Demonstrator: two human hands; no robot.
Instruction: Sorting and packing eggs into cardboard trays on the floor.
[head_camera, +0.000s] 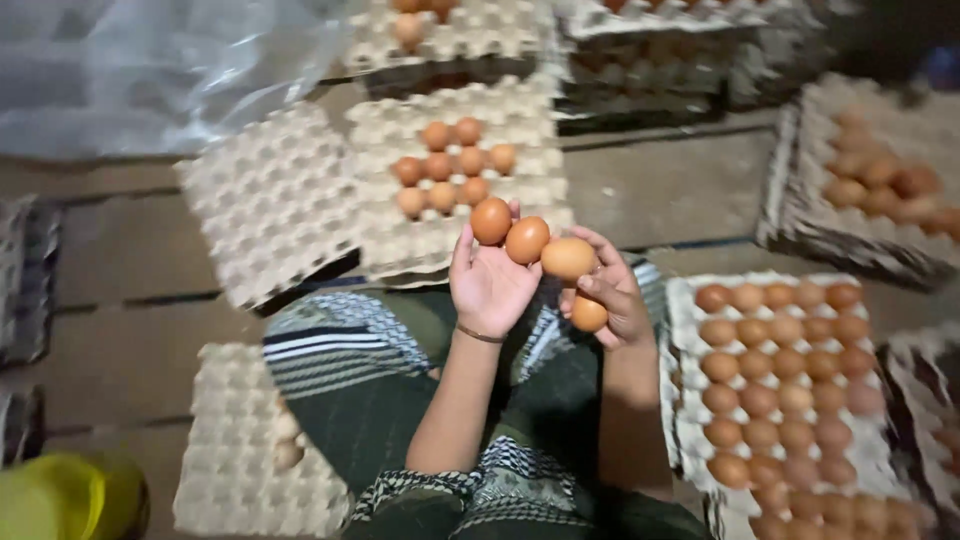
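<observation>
Fingers (470, 245) of my left hand (487, 285) curl up around two brown eggs (509, 230) resting at their tips, palm up. My right hand (608, 295), touching it, grips two more eggs (577, 285), one on top, one tucked in the palm. Both hang above my lap (400, 390), draped in striped cloth. Just right of my knee sits a nearly full tray (780, 385) of eggs. Ahead of my hands lies a partly filled tray (455, 180), eggs clustered near its middle, with an empty tray (270, 200) beside it. Farther off stand stacked trays (660, 60).
</observation>
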